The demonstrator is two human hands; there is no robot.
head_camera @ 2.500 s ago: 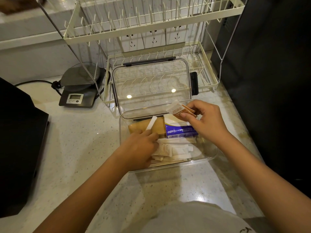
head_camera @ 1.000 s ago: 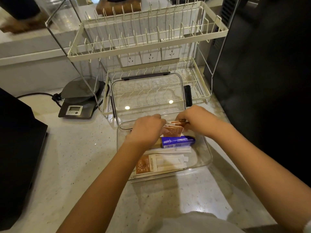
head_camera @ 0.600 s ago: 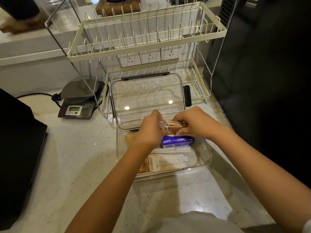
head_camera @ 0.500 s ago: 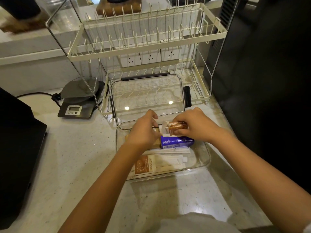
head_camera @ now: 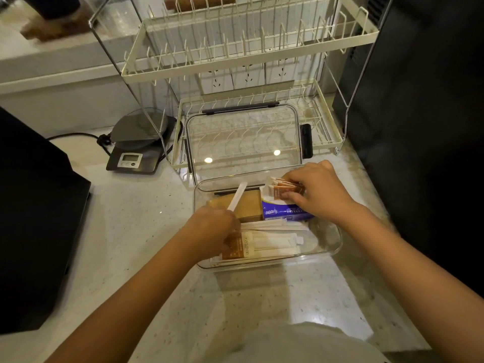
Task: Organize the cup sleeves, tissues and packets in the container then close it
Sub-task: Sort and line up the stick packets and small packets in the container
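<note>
A clear plastic container (head_camera: 330, 251) stands open on the counter, its hinged lid (head_camera: 243, 137) leaning back against the dish rack. Inside lie brown cup sleeves (head_camera: 248, 205), a blue tissue pack (head_camera: 277, 212) and white and brown packets (head_camera: 272, 243). My right hand (head_camera: 318, 191) holds a small stack of brown-and-white packets (head_camera: 281, 188) at the container's far right corner, above the tissue pack. My left hand (head_camera: 213, 229) is down in the container's left side, pinching a thin white stick packet (head_camera: 237, 196) that points up and away, over the loose packets.
A cream two-tier wire dish rack (head_camera: 248, 56) stands right behind the container. A small digital scale (head_camera: 133, 153) with a cable sits to the back left. A dark appliance (head_camera: 31, 218) fills the left edge and a tall black unit (head_camera: 424, 127) the right.
My left hand has left the packet stack and dropped to the container's left side, taking a white stick packet. My right hand lowered the stack toward the far right corner.
</note>
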